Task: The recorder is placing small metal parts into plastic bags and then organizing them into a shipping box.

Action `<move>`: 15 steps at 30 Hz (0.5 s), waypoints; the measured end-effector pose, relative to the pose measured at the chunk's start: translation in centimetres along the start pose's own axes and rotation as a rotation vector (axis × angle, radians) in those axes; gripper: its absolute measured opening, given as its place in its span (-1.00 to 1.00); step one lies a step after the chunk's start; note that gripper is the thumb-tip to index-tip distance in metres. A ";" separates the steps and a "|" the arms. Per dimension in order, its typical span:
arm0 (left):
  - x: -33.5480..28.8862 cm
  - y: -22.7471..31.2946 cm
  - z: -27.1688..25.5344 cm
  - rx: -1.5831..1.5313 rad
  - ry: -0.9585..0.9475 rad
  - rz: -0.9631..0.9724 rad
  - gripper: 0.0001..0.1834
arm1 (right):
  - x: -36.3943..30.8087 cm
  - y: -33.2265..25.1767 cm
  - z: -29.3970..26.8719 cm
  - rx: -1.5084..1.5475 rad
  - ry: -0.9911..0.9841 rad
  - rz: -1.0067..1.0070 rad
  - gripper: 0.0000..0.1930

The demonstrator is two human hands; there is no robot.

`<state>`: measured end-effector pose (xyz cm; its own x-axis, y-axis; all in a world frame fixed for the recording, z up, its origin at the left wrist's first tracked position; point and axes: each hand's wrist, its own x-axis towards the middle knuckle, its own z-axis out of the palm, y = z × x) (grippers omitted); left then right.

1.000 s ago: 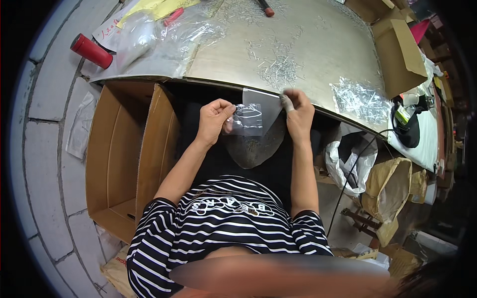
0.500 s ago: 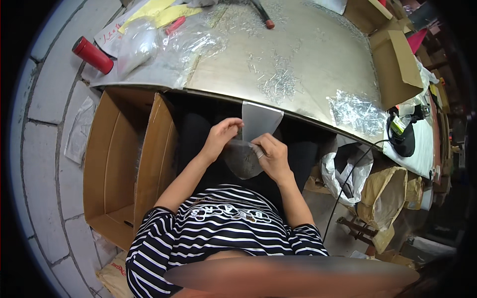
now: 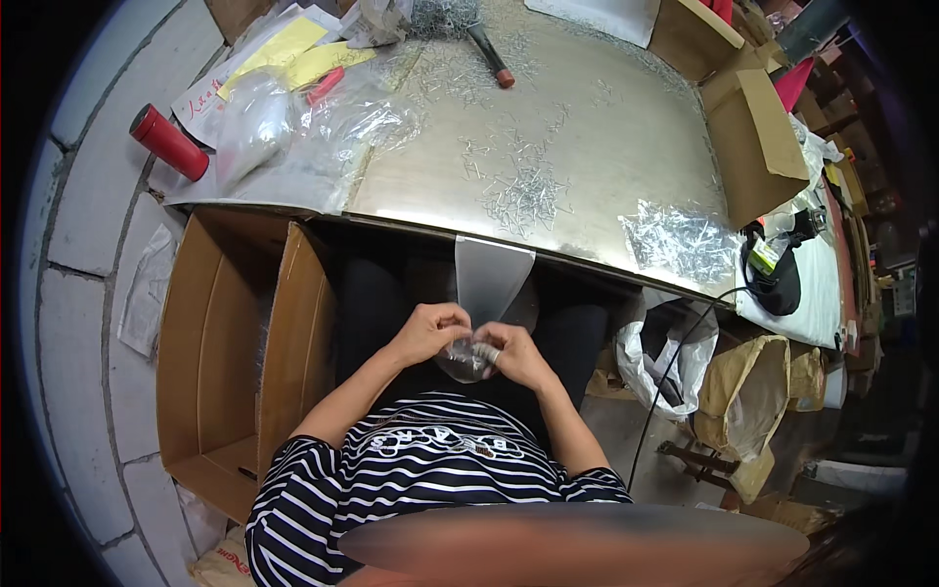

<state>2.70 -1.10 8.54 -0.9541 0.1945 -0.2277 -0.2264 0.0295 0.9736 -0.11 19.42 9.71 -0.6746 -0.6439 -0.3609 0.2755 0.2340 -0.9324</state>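
In front of my lap, my left hand [image 3: 428,334] and my right hand [image 3: 517,356] are close together, fingers pinched at the top of a small clear plastic bag [image 3: 462,366]. The bag hangs below my fingers; what is inside is too blurred to make out. Just beyond my hands, a pale grey sheet-like chute [image 3: 492,276] slopes down from the table's front edge. Above it on the metal tabletop [image 3: 421,176] lies a loose heap of small silvery nail-like pieces [image 3: 528,199].
An open cardboard box [image 3: 220,342] stands at my left. On the table are a red flask [image 3: 169,143], plastic film [image 3: 256,127], a dark-handled tool [image 3: 492,61] and a flat packet of metal pieces [image 3: 680,243]. At right, a cable [image 3: 663,386] hangs beside a white bag [image 3: 699,362].
My hands have come closer together at the bag's top and dropped away from the chute. Less of the bag shows below them. The whole view has shifted, with the table lower in it.
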 end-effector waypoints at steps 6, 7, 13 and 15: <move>1.1 -6.3 -1.5 0.450 -0.152 -0.029 -0.80 | 1.6 7.3 -1.6 -0.388 0.077 0.016 -0.89; 1.5 -6.5 -1.4 0.446 -0.140 -0.029 -0.80 | 1.8 7.2 -2.3 -0.616 0.184 -0.171 -0.86; 3.3 -3.3 -0.6 0.073 0.094 0.043 -0.69 | 3.7 -7.8 -8.6 -0.278 0.685 -0.157 -0.82; 4.2 -3.0 -1.1 -0.069 0.116 0.043 -0.66 | 7.0 -11.7 -9.7 -0.585 0.822 -0.373 -0.61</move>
<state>-0.90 -1.44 4.67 -0.9786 0.0789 -0.1898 -0.1936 -0.0443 0.9801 -14.71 19.27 17.91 -0.9622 -0.1110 0.2487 -0.2662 0.5772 -0.7720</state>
